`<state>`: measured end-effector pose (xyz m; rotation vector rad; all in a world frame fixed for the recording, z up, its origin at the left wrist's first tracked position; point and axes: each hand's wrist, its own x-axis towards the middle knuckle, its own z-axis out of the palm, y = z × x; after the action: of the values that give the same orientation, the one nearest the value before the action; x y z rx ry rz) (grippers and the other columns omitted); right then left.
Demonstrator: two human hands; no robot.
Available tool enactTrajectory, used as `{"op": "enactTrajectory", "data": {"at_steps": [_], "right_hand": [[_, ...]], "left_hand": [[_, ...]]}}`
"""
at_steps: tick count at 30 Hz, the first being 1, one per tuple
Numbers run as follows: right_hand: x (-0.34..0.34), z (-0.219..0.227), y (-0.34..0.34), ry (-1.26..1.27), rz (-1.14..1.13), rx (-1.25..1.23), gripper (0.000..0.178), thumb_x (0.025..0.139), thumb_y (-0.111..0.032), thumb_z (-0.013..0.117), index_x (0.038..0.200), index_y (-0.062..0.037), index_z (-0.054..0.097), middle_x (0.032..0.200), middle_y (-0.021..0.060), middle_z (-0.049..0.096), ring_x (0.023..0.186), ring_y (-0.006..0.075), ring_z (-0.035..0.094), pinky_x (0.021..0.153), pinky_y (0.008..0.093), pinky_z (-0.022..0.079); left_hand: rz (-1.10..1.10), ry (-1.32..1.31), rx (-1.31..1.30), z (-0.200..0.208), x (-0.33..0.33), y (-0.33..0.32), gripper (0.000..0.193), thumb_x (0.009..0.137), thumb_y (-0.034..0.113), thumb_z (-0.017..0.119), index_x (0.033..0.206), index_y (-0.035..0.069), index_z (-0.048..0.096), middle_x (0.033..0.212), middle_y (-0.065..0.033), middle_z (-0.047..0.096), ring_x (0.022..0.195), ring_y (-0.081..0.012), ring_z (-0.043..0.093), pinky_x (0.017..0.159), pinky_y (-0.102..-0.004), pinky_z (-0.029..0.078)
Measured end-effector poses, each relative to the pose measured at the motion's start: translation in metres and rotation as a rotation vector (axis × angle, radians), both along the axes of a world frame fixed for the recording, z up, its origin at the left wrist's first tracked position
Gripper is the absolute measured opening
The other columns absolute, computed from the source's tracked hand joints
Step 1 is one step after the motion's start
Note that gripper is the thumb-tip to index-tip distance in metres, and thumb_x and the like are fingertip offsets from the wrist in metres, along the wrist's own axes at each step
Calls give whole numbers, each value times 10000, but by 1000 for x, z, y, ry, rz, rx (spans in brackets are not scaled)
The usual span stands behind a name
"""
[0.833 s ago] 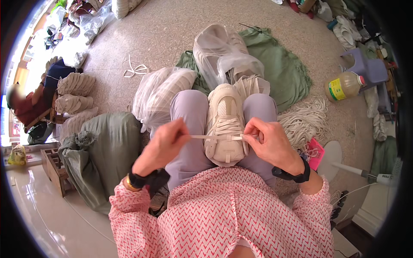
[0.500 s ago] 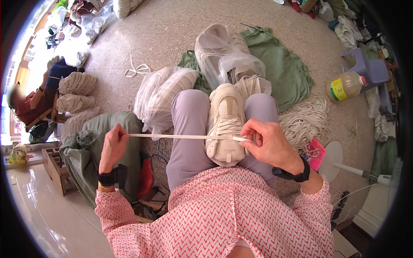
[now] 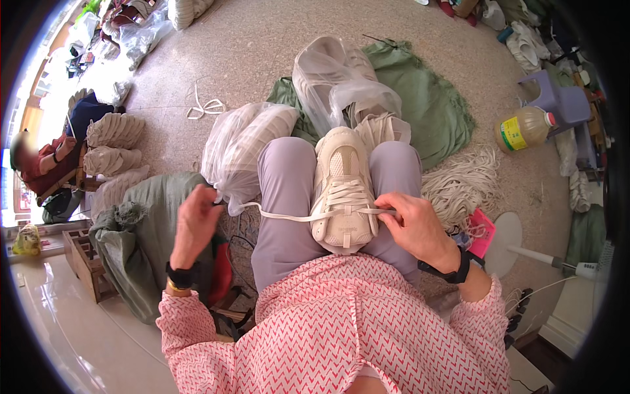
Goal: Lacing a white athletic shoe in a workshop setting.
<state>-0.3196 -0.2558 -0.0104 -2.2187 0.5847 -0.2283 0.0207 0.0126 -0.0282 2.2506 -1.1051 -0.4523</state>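
A cream lace-up sneaker point(image 3: 340, 167) lies between my knees, toe pointing away from me. A flat white shoelace point(image 3: 287, 215) runs across its upper end nearest me, through the tongue's loop. My right hand point(image 3: 417, 226) pinches the lace's short right part close beside the shoe. To the left, the lace droops over my knee, and its end curls loose near a plastic bag. My left hand point(image 3: 194, 224) is just beyond that end, somewhat blurred, thumb and fingers apart, with no lace in it.
Bagged shoes point(image 3: 249, 141) lie beyond my left knee; another clear bag of shoes point(image 3: 331, 85) rests on green cloth point(image 3: 433, 105). A heap of white laces point(image 3: 463, 180) lies right, near an oil bottle point(image 3: 523, 130) and purple stool point(image 3: 558, 98). Another person point(image 3: 49, 161) sits far left.
My left hand has let go of the lace end and moved right. The lace, taut before, now hangs slack. My right hand stays by the shoe, moved slightly right.
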Motion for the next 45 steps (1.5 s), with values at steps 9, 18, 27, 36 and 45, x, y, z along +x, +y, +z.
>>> {"op": "enactTrajectory", "data": {"at_steps": [9,18,27,36,45], "right_hand": [[-7,6,8,-41,-45,-6,224,898,-17,707,1115,-36,656,959,161,716,786,361,711,668,425,573],[-11,-12,10,-178,-47,-223,160,911,-25,714,1064,-59,681,880,107,654,719,329,676,632,405,548],[-44,-3,-4,-115,-230,-289,86,932,-14,698,1017,-14,711,920,137,694,807,339,699,692,404,552],[-108,-8,-40,-5,-414,-348,154,953,10,649,1091,15,717,970,171,713,858,351,698,762,391,542],[-176,-40,-82,68,-628,-275,199,988,19,598,1135,24,731,985,160,750,855,233,712,804,328,539]], "left_hand": [[-543,271,-289,24,-96,-81,297,823,-98,710,1065,-14,560,1102,-162,669,986,-354,706,884,-378,563],[-531,48,-233,17,-93,-86,129,896,-39,680,956,12,578,845,-131,539,716,-364,609,623,-439,490],[-511,13,-133,22,-73,-61,124,904,-10,706,903,-3,583,832,-134,543,694,-354,579,626,-420,475],[-333,-67,-52,28,-40,-20,144,839,-50,700,880,-17,566,877,-144,560,802,-357,598,711,-413,500],[-89,-287,63,38,0,18,134,853,-23,676,887,3,549,859,-153,551,826,-380,576,729,-457,466]]}}
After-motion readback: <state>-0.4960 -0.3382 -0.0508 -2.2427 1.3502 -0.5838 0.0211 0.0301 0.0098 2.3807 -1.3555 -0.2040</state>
